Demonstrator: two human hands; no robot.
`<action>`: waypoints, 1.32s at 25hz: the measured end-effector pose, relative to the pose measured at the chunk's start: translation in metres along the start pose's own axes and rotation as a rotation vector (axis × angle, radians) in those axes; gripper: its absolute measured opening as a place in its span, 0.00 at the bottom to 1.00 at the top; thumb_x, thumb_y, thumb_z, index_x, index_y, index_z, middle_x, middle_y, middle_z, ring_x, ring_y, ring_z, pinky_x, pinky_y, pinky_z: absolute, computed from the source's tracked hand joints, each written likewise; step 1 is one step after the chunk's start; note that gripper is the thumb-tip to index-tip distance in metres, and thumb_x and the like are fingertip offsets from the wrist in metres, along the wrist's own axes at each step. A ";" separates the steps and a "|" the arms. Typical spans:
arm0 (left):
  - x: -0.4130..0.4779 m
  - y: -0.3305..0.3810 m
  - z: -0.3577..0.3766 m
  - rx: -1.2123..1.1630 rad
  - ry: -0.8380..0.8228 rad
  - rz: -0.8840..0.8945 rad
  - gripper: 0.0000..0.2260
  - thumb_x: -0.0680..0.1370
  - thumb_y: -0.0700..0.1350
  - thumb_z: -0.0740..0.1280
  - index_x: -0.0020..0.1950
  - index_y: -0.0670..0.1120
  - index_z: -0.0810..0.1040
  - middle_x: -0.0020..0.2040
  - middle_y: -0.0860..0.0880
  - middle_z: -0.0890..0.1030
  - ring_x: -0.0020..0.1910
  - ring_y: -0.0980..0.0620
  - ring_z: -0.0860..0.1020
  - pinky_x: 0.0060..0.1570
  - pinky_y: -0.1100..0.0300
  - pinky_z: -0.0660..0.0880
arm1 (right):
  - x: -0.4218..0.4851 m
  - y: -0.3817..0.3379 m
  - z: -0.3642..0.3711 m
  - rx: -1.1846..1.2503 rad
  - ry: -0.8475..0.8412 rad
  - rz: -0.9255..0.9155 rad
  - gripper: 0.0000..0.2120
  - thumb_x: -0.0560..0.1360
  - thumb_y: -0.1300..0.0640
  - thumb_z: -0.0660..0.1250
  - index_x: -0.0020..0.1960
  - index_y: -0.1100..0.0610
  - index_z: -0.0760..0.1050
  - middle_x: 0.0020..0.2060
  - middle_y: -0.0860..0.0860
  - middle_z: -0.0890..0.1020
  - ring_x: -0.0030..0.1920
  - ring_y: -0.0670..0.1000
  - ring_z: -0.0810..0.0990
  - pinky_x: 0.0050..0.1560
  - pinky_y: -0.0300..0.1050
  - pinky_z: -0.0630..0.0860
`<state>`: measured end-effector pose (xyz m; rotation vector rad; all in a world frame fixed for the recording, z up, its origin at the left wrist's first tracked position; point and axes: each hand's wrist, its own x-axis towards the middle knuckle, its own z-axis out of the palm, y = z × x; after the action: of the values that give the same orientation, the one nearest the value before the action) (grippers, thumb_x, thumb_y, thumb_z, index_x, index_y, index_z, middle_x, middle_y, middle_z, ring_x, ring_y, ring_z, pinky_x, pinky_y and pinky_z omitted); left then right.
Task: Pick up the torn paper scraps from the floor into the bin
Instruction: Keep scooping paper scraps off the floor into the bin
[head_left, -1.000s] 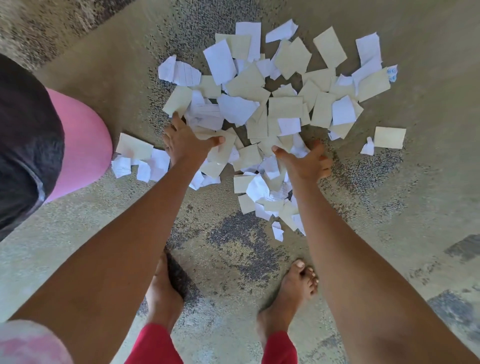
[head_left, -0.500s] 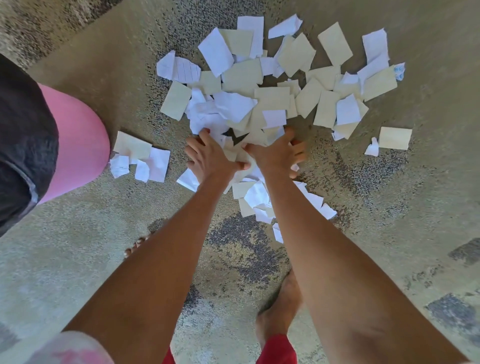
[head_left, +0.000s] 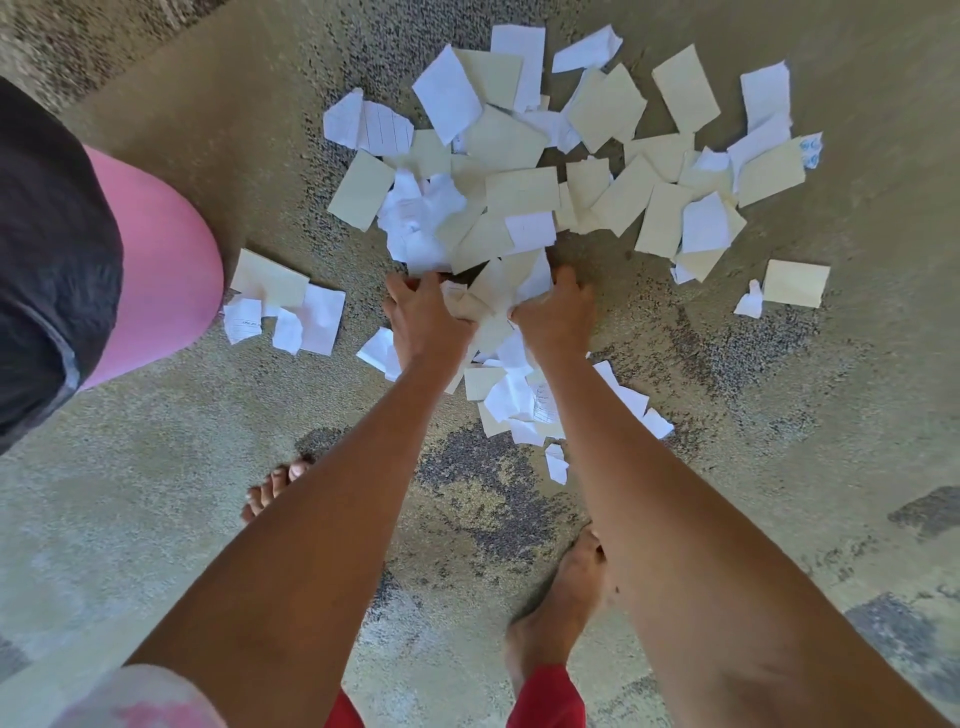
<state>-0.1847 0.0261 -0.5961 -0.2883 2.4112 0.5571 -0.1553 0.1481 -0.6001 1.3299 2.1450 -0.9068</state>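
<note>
Several white and cream torn paper scraps (head_left: 524, 192) lie spread over the floor ahead of me. My left hand (head_left: 423, 319) and my right hand (head_left: 556, 314) are side by side at the near edge of the pile, fingers curled round a bunch of scraps (head_left: 485, 299) squeezed between them. More scraps (head_left: 519, 395) lie under my forearms. A small separate cluster of scraps (head_left: 283, 304) lies at the left beside the pink bin (head_left: 156, 270), which has a black liner (head_left: 47, 260).
The floor (head_left: 779, 441) is mottled concrete with dark worn patches. My bare feet (head_left: 561, 608) stand just behind the pile. Two loose scraps (head_left: 795, 283) lie apart at the right.
My hands came together from either side of the pile's near edge, sweeping scraps inward, and now grip a bunch between them. The camera has shifted slightly.
</note>
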 end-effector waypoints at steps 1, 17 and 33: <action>0.000 -0.002 -0.002 -0.042 0.002 0.015 0.21 0.67 0.39 0.75 0.58 0.46 0.75 0.63 0.43 0.69 0.58 0.41 0.73 0.51 0.54 0.74 | 0.001 0.003 0.000 0.037 0.005 -0.036 0.17 0.69 0.61 0.71 0.55 0.58 0.69 0.54 0.58 0.74 0.52 0.60 0.75 0.40 0.46 0.69; -0.032 -0.019 -0.100 -0.364 0.052 -0.046 0.11 0.69 0.41 0.75 0.49 0.45 0.78 0.43 0.48 0.80 0.41 0.48 0.76 0.30 0.64 0.67 | -0.025 -0.012 -0.067 0.448 -0.128 -0.041 0.11 0.73 0.74 0.63 0.46 0.58 0.73 0.43 0.54 0.75 0.44 0.49 0.73 0.43 0.37 0.79; -0.097 0.018 -0.315 -0.862 0.261 0.110 0.13 0.67 0.41 0.77 0.44 0.40 0.74 0.38 0.45 0.79 0.36 0.53 0.74 0.37 0.53 0.75 | -0.174 -0.191 -0.161 0.625 -0.114 -0.179 0.09 0.71 0.71 0.68 0.43 0.60 0.72 0.43 0.58 0.77 0.39 0.46 0.79 0.37 0.35 0.76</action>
<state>-0.2859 -0.0965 -0.3062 -0.6144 2.2933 1.6865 -0.2584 0.1008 -0.3181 1.3137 1.9882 -1.7849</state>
